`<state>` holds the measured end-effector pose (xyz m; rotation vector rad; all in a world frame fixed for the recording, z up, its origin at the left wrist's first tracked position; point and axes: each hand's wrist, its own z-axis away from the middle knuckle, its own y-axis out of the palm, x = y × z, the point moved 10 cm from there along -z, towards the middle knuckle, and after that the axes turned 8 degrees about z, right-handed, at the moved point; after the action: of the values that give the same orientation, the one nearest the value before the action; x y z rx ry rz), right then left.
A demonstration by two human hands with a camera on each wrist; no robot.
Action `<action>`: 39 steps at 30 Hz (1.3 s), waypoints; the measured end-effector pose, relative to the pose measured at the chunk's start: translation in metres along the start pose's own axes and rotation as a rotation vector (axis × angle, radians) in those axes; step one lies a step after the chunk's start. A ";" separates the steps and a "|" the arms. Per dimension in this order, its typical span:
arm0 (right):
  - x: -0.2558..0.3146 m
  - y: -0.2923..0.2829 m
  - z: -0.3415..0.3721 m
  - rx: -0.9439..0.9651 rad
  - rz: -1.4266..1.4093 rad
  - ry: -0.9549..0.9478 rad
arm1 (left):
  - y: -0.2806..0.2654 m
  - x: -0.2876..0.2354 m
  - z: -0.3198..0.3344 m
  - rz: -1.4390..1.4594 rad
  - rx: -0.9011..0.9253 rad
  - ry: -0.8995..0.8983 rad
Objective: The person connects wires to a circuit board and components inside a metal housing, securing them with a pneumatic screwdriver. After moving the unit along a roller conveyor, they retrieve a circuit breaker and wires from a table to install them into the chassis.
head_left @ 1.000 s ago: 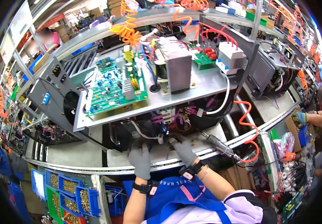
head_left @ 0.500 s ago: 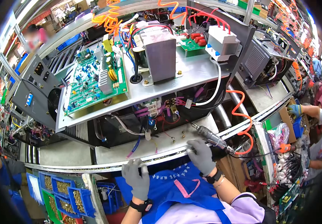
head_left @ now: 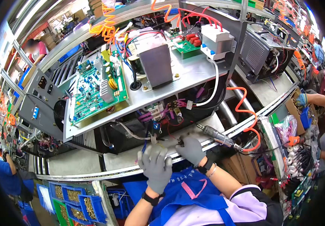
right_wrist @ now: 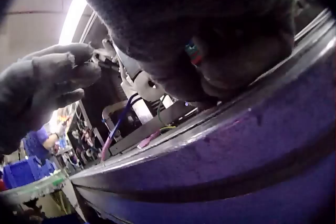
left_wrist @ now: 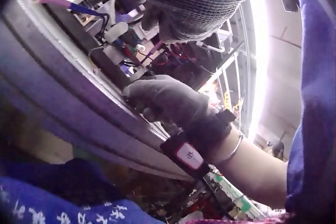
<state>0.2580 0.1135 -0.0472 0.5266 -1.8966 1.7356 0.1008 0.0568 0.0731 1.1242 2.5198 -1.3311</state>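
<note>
the left hand (head_left: pixel 155 171), gloved in grey, hangs over the bench edge with loosely bent fingers, apparently holding nothing. the right hand (head_left: pixel 191 150) curls over the edge just beside it; whether it grips something small, i cannot tell.

the blue wires (head_left: pixel 145 146) droop from the machine (head_left: pixel 158 94) towards the person, long axis pointing roughly at the left hand, which is nearer and lies just this side of them. the machine stands on the bench (head_left: pixel 121 159) beyond both hands.

the power driver (head_left: pixel 217 135) lies slanted beyond the right hand, to its right.

white characters cross the blue apron (head_left: pixel 213 190), too small to read; a wrist tag (left_wrist: pixel 190 155) bears an unclear mark. no brand is legible.
</note>
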 end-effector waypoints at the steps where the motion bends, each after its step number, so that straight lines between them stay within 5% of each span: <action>1: -0.004 -0.009 0.004 -0.037 -0.059 0.030 | 0.002 -0.007 -0.015 0.009 -0.025 0.054; 4: -0.012 -0.039 0.027 -0.194 -0.266 0.098 | 0.035 -0.014 -0.040 0.014 0.009 0.115; 14: -0.047 -0.074 0.060 -0.116 -0.731 0.157 | 0.108 -0.005 -0.059 0.025 0.046 -0.083; 16: -0.041 -0.079 0.058 -0.100 -0.782 0.104 | 0.112 0.000 -0.051 0.071 0.097 -0.118; 19: -0.032 -0.079 0.055 0.011 -1.030 0.241 | 0.073 -0.007 -0.052 0.153 -0.088 -0.061; 22: -0.020 -0.077 0.044 0.053 -1.109 0.237 | 0.078 0.030 -0.037 0.225 -0.035 -0.354; 23: -0.015 -0.077 0.039 0.056 -1.136 0.232 | 0.074 0.026 -0.038 0.199 -0.031 -0.296; 25: -0.007 -0.073 0.030 0.081 -1.115 0.182 | 0.059 0.013 -0.047 0.151 -0.025 -0.180; 31: 0.031 -0.069 0.008 0.108 -1.156 0.039 | 0.069 0.031 -0.039 0.596 -0.040 -0.417; 39: 0.042 -0.082 -0.004 -0.010 -0.617 -0.137 | 0.065 0.031 -0.042 0.553 -0.046 -0.402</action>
<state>0.2736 0.1113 0.0435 1.1131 -1.5893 1.3044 0.1304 0.1285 0.0427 1.2631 1.7744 -1.1859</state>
